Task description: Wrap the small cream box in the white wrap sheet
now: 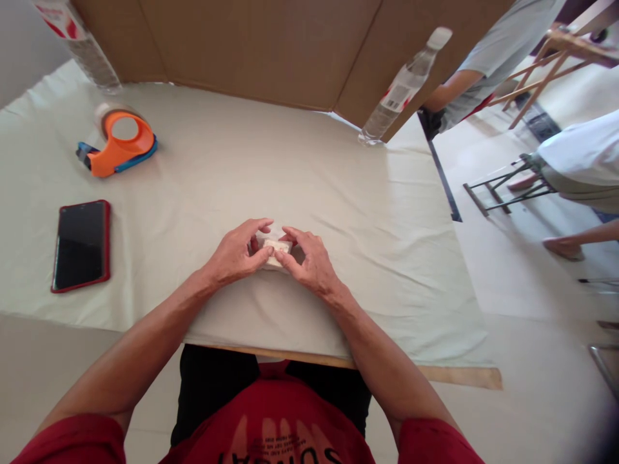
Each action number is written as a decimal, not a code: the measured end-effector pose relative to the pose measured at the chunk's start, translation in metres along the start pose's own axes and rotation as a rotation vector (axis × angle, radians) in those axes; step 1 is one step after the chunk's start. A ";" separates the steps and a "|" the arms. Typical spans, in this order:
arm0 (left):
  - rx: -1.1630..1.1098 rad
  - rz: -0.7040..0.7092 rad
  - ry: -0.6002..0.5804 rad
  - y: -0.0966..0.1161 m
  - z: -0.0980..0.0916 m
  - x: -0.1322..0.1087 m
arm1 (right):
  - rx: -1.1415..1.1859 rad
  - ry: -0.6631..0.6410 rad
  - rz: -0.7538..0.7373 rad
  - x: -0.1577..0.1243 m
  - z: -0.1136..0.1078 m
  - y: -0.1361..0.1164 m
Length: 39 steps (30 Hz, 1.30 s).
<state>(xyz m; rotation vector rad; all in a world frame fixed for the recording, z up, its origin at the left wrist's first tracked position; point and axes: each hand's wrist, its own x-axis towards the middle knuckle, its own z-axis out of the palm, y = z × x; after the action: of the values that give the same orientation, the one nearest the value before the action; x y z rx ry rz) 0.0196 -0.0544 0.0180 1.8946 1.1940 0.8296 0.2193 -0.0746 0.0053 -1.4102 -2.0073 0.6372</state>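
Inwardly curled: left hand, right hand, around block.

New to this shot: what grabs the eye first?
Probably the orange-and-blue tape dispenser, bright against the pale cloth at far left. Next, front and centre, the left hand and right hand cupped around a small whitish block, thumbs at its near side. Then the red-cased phone, lying left, nearer the wearer than the dispenser.
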 end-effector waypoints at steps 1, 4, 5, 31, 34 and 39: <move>-0.008 -0.004 -0.009 0.000 0.000 0.000 | 0.001 0.000 -0.001 0.000 0.000 0.000; -0.010 -0.007 -0.038 0.000 -0.001 0.000 | 0.009 -0.005 -0.005 0.001 0.000 0.000; -0.007 -0.008 -0.052 0.000 -0.001 0.000 | 0.015 -0.008 -0.006 0.001 0.001 0.000; -0.012 -0.093 -0.050 -0.005 -0.003 0.005 | 0.074 -0.213 0.168 0.051 -0.023 0.017; 0.030 -0.071 -0.012 -0.005 -0.004 0.004 | 0.162 -0.188 0.146 0.049 -0.023 0.016; -0.009 -0.155 -0.055 -0.006 -0.004 0.004 | 0.395 -0.235 0.166 0.048 -0.022 0.013</move>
<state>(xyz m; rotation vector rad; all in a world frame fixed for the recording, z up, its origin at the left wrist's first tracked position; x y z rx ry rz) 0.0151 -0.0478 0.0157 1.7813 1.2828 0.6940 0.2312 -0.0240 0.0219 -1.3120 -1.8106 1.2482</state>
